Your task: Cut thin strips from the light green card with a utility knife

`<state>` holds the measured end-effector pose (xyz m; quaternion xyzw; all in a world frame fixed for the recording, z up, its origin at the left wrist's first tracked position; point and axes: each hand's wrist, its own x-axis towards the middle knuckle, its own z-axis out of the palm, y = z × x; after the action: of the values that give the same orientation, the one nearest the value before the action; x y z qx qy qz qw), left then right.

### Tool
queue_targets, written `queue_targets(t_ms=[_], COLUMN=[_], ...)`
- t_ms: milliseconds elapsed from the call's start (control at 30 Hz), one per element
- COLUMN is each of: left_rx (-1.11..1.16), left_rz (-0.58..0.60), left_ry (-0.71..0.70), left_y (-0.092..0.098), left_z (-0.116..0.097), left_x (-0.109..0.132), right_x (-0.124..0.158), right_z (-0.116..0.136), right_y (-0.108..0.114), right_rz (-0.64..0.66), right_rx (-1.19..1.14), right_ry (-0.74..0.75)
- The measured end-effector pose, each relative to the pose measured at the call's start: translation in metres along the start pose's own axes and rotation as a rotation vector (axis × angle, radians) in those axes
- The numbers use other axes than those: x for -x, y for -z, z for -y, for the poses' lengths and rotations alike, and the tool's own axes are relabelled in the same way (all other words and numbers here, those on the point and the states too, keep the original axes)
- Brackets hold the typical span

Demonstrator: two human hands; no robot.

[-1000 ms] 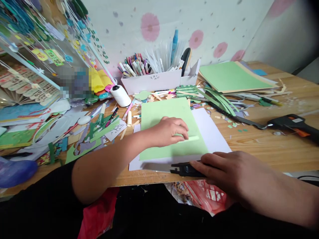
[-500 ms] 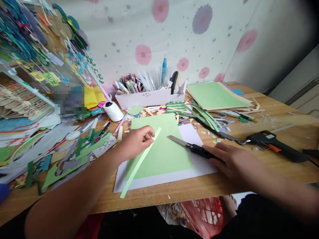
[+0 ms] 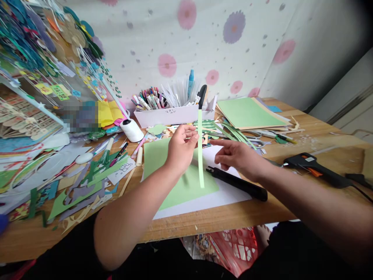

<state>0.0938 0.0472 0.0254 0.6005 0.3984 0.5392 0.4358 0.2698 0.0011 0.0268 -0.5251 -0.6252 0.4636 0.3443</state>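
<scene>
My left hand (image 3: 181, 147) is raised above the table and pinches a thin light green paper strip (image 3: 200, 155), which hangs upright. My right hand (image 3: 236, 156) hovers just right of the strip, fingers apart, holding nothing. Below it a black utility knife (image 3: 237, 183) lies on a white sheet (image 3: 221, 194). A light green paper sheet (image 3: 180, 182) lies on that white sheet under my left hand.
A white box of pens and markers (image 3: 171, 112) stands at the back. A stack of green and tan sheets (image 3: 247, 112) lies back right, with cut green strips (image 3: 233, 134) beside it. A black glue gun (image 3: 314, 169) rests right. Paper scraps (image 3: 81, 182) cover the left side.
My left hand lifted the cut strip off the sheet and turned it upright. My right hand let go of the knife, which now lies on the white sheet, and moved toward the strip.
</scene>
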Motion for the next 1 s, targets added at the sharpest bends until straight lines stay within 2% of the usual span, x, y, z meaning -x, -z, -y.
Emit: queue_targets(t_ms=[100,167,333,467,633,733,800,933,1000], left_rx=[-0.169,-0.250,-0.291,-0.407,-0.944,-1.085,-1.095,-1.071,-1.063], left_rz=[0.131,0.207,0.298,0.378,0.587,0.645,0.653,0.685,0.698], left_ry=[0.078,0.128,0.135,0.070,-0.071,-0.067,-0.094,-0.137,-0.152], left_y=[0.017,0.024,0.020,0.033,0.070,0.083,0.085,0.085,0.084], left_z=[0.004,0.008,0.011,-0.009,-0.029,-0.023,-0.017,-0.009,-0.008], left_x=[0.007,0.011,0.015,0.024,0.064,0.092,0.104,0.108,0.104], right_x=[-0.011,-0.016,-0.024,-0.019,0.001,0.003,-0.003,-0.018,-0.016], right_z=[-0.011,-0.014,-0.010,-0.001,0.008,0.008,0.004,-0.018,-0.029], right_y=[0.018,0.021,-0.001,-0.017,-0.041,-0.047,-0.032,0.031,0.057], right_rz=[-0.060,-0.090,-0.059,0.017,0.246,0.232,0.145,-0.138,-0.258], right_rx=[0.054,0.114,0.324,0.571,0.815,0.885,0.904,0.940,0.976], right_ry=[-0.023,-0.010,0.099,0.262,0.504,0.555,0.544,0.387,0.311])
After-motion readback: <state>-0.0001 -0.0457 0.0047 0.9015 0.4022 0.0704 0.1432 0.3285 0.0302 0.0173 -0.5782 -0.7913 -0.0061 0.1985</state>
